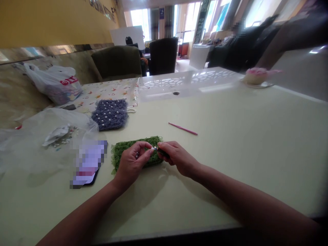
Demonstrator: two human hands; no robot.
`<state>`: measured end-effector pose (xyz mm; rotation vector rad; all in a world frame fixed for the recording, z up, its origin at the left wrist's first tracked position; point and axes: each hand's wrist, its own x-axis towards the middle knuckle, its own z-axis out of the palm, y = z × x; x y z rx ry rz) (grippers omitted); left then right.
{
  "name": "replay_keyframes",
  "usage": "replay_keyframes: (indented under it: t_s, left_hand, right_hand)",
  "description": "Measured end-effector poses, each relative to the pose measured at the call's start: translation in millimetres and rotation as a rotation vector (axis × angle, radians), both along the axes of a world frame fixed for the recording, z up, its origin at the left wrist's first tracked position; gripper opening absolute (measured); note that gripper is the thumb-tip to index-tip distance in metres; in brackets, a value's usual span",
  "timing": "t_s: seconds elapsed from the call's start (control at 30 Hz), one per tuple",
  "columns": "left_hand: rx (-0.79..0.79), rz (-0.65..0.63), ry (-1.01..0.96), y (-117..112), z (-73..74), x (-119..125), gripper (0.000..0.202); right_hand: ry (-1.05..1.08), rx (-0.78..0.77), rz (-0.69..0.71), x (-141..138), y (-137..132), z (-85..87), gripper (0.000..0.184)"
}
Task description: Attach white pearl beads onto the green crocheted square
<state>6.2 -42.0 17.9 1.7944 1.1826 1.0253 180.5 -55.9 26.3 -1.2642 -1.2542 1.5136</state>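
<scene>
My left hand (pixel 134 159) is closed in a pinch on a small white bead (pixel 152 148). Facing it, my right hand (pixel 178 157) is wrapped round a small dark tool (pixel 163 152); its shiny end meets or nearly meets the bead. I cannot make out the tool's exact kind. Under both hands lies a green crocheted piece (pixel 120 150) with ruffled edges, partly hidden by my fingers. Beyond my right hand a pink crochet hook (pixel 183 128) rests on the table.
On the pale table (pixel 230 147) lie a blue-grey crocheted bag (pixel 110 114) dotted with pearls, a phone (pixel 89 164) and a clear plastic bag (pixel 33 136) with beads. Farther back are a white carrier bag (pixel 58 83) and a pink flower-topped cup (pixel 255 76) on a saucer.
</scene>
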Motion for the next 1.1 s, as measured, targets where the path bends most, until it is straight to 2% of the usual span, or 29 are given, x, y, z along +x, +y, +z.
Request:
replay_keyframes:
  t_s: [0.4, 0.6, 0.73, 0.8, 0.87, 1.0, 1.1]
  left_hand:
    - [-0.007, 0.012, -0.009, -2, 1.9, 1, 0.019]
    - [-0.005, 0.014, -0.002, -2, 1.3, 1, 0.018]
    - [-0.010, 0.037, -0.012, 2, 3.7, -1, 0.020]
    - [-0.008, 0.070, -0.030, 7, 6.8, -5, 0.023]
    - [0.002, 0.101, -0.047, 16, 10.8, -8, 0.025]
    - [0.052, 0.086, 0.073, 41, 19.0, -7, 0.026]
    - [0.085, -0.010, 0.250, 58, 20.9, 2, 0.025]
  right_hand:
    - [-0.023, 0.006, 0.009, 2, 1, -3.5, 0.035]
    - [-0.022, 0.005, 0.007, 0, 1, 1.0, 0.040]
    - [-0.062, 0.091, -0.022, 7, 3, 2.1, 0.049]
    - [-0.198, 0.222, -0.044, 13, 0, -2.8, 0.049]
    - [-0.421, 0.381, -0.008, 19, -6, -11.9, 0.040]
    - [-0.878, 0.612, 0.250, 22, -22, -31.6, 0.054]
    - [-1.043, 0.669, 0.340, 21, -28, -37.6, 0.050]
